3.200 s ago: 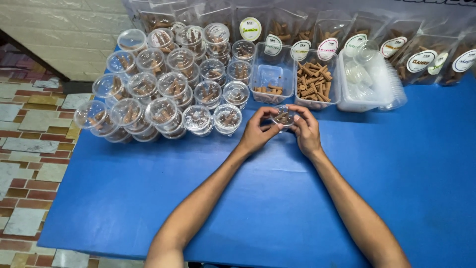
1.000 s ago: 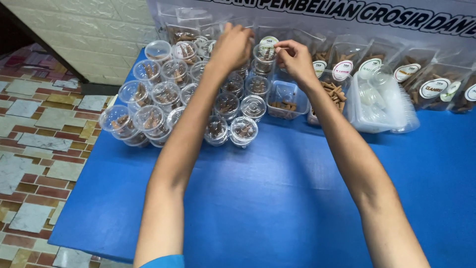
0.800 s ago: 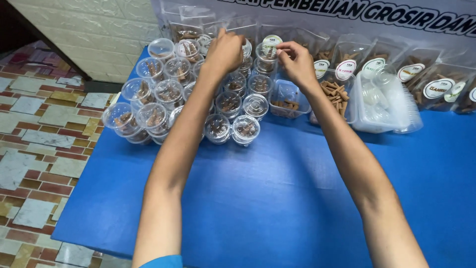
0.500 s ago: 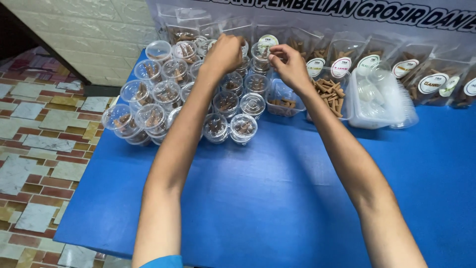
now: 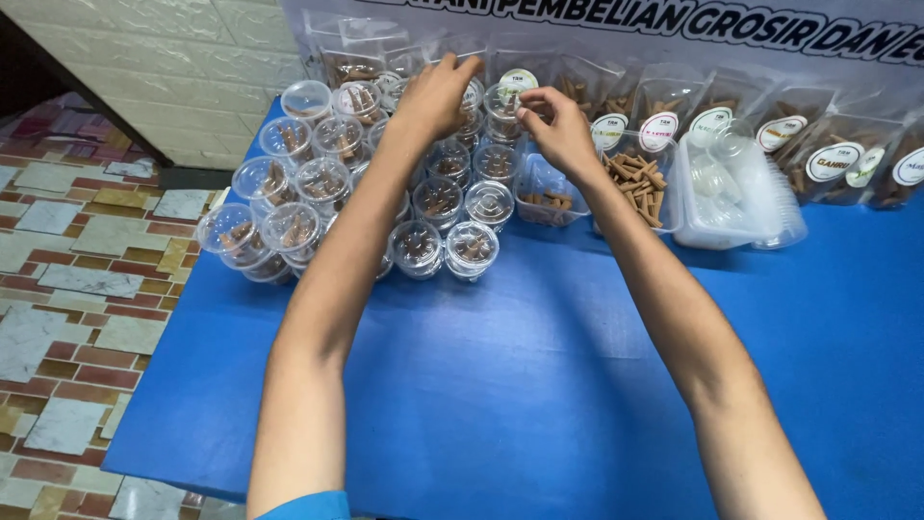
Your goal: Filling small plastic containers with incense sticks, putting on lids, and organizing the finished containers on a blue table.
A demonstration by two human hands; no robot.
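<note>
My left hand (image 5: 435,96) reaches over the back of a cluster of small clear lidded cups (image 5: 318,178) that hold brown incense cones. Its fingers are spread and hold nothing. My right hand (image 5: 553,130) is beside it, fingertips curled against the right side of a lidded cup (image 5: 502,99) that sits on top of another cup. Whether those fingers still grip the cup is not visible. Both forearms stretch across the blue table (image 5: 539,366).
Right of the cups stand a clear tub with a few cones (image 5: 544,197), a tub full of cones (image 5: 635,178) and a tub of empty cups (image 5: 731,183). Labelled bags of cones (image 5: 837,159) line the back. Tiled floor (image 5: 67,279) lies past the table's left edge.
The cup held in both hands near the table's middle now sits on a stack at the back. In the last half second my left fingers have spread and my right hand has dropped slightly.
</note>
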